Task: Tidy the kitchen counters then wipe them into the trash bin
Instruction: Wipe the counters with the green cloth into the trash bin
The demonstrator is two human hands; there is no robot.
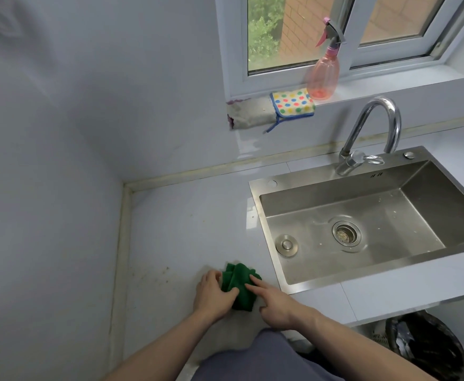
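Note:
A crumpled green cloth (239, 281) lies on the white counter (187, 229), near its front edge and just left of the sink. My left hand (211, 295) grips the cloth's left side, thumb on top. On the cloth's right side my right hand (275, 303) has its fingers pressed against the fabric. A trash bin (429, 345) lined with a black bag stands on the floor at the lower right, under the counter's edge. Faint dirty specks mark the counter left of my hands.
A steel sink (261, 215) with a curved tap (371, 133) fills the right side. On the window sill are a pink spray bottle (323, 75), a dotted cloth (292, 103) and a grey rag (250, 114). Walls close the counter at left and back.

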